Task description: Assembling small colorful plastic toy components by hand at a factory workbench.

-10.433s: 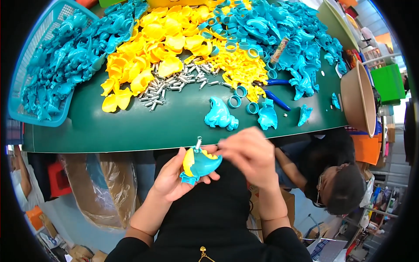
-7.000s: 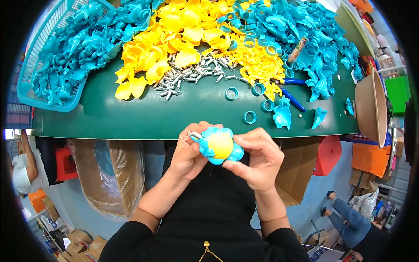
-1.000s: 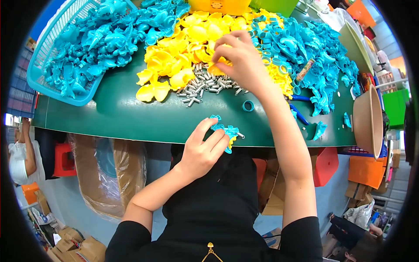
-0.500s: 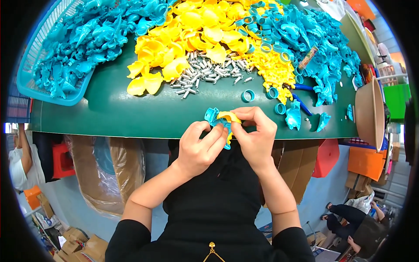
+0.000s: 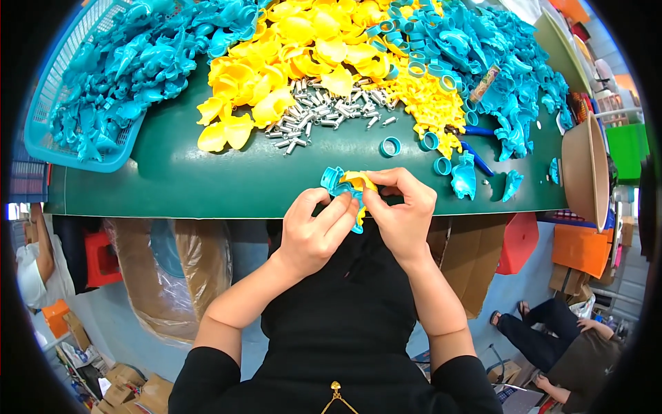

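Note:
My left hand point(image 5: 314, 231) grips a teal molded plastic part point(image 5: 334, 178) just over the table's near edge. Between the fingertips of my right hand point(image 5: 403, 210) is a curved yellow plastic piece point(image 5: 359, 179), pressed against the teal part. The two pieces touch, and my fingers cover where they meet. A bit of yellow and teal also shows below the left fingertips. Beyond my hands lie small metal springs point(image 5: 324, 110), a pile of yellow curved shells point(image 5: 296, 41) and a heap of small yellow pieces point(image 5: 431, 103). Loose teal rings point(image 5: 390, 146) rest to the right.
A teal basket point(image 5: 103, 162) full of teal parts stands at the left of the green table point(image 5: 207, 179). Another teal heap point(image 5: 510, 76), blue-handled pliers point(image 5: 477, 159) and a beige basin point(image 5: 586, 172) are at the right. A seated person point(image 5: 579, 352) is at lower right.
The yellow piece has tilted slightly in my right fingers against the teal part. My hands stay nearly in place. The seated person at lower right has shifted posture.

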